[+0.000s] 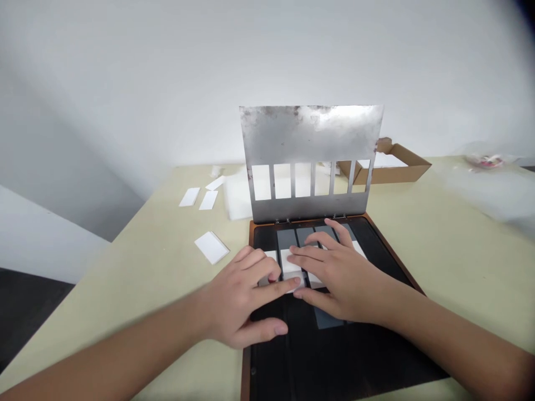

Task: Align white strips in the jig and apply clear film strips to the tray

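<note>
My left hand (238,298) and right hand (340,273) rest on white cards (290,262) on a black tray (292,345), a slotted steel plate (311,136) hinged upright beyond.

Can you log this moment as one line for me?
left hand: on white rectangular pieces | right hand: on same pieces | behind: raised metal plate with rectangular windows

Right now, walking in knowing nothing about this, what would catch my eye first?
A scuffed steel plate stands upright, hinged at the back of a black tray, with a row of window-like slots. In the tray, the left hand and right hand rest on white cards. More cards lie loose on the table to the left.
</note>
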The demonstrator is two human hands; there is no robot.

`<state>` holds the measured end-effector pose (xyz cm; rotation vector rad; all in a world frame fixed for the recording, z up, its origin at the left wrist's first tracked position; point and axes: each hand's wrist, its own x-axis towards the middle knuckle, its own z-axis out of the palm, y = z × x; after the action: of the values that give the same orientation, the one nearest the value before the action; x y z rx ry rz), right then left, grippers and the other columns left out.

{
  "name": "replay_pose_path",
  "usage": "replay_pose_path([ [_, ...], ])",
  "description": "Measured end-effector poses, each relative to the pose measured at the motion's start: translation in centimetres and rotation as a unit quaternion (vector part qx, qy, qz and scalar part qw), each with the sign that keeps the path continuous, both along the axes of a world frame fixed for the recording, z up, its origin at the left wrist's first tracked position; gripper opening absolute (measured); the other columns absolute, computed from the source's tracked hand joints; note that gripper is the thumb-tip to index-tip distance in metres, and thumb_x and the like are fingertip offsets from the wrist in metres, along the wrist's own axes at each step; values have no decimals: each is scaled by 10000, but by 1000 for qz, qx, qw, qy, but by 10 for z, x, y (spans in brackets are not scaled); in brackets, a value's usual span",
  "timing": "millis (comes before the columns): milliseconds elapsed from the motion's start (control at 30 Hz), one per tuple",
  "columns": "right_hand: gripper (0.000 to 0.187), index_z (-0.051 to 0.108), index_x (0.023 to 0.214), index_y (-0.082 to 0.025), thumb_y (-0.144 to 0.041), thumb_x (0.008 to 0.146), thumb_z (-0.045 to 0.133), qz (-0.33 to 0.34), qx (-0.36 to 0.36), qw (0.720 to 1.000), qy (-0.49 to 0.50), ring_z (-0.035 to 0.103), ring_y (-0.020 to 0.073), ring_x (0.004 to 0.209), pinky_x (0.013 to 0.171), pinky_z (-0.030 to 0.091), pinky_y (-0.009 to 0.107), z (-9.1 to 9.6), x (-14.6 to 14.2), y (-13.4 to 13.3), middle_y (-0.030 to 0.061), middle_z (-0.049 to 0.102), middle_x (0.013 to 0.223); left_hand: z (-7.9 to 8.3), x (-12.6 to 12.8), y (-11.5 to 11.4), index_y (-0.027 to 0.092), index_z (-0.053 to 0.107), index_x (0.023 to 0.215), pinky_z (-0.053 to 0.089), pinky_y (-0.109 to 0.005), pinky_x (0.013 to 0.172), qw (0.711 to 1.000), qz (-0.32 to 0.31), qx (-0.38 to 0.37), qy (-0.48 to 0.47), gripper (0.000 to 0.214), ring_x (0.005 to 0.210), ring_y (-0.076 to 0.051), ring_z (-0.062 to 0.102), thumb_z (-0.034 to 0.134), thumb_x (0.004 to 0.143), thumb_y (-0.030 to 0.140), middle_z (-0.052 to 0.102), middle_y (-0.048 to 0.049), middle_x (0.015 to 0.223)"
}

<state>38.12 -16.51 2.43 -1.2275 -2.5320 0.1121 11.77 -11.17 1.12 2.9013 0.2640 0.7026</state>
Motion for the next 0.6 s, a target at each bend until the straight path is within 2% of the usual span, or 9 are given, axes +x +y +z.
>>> replay_pose_path([
  [100,414,683,1326,-218,-479,1021,582,-2,-3,1000,7,555,287,1236,1264,77,626,1,0,-1,44,703,1386,1,-3,0,179,584,1441,386,-401,771,999,1,6,-40,508,828,-222,504,390,1083,481,566,-87,967],
  [233,421,663,1359,-216,-447,1016,588,1,-11,1000,5,546,293,1243,1259,68,633,4,0,-1,44,699,1391,6,-8,-2,147,701,1152,380,-396,693,985,-61,63,-151,383,765,-215,540,407,1059,374,626,-81,859],
  [300,397,664,1354,-218,-416,1020,580,2,-16,1000,5,547,290,1239,1252,75,639,5,0,-1,44,700,1388,8,-6,-4,146,710,1090,391,-411,699,986,-92,84,-114,400,796,-225,579,410,1062,410,707,-95,903],
  [400,364,673,1328,-221,-385,1015,588,0,-18,1000,10,553,285,1231,1244,93,643,5,0,0,46,708,1372,6,-1,-5,152,709,1129,389,-419,724,992,-95,70,-31,434,856,-237,599,430,1066,478,772,-106,1066],
  [600,423,634,1390,-210,-368,998,612,-2,-23,1000,13,558,290,1221,1239,93,653,5,0,2,66,724,1334,4,2,-2,144,703,1166,366,-419,733,996,-82,24,-24,386,871,-248,564,519,1043,461,778,-98,1160],
])
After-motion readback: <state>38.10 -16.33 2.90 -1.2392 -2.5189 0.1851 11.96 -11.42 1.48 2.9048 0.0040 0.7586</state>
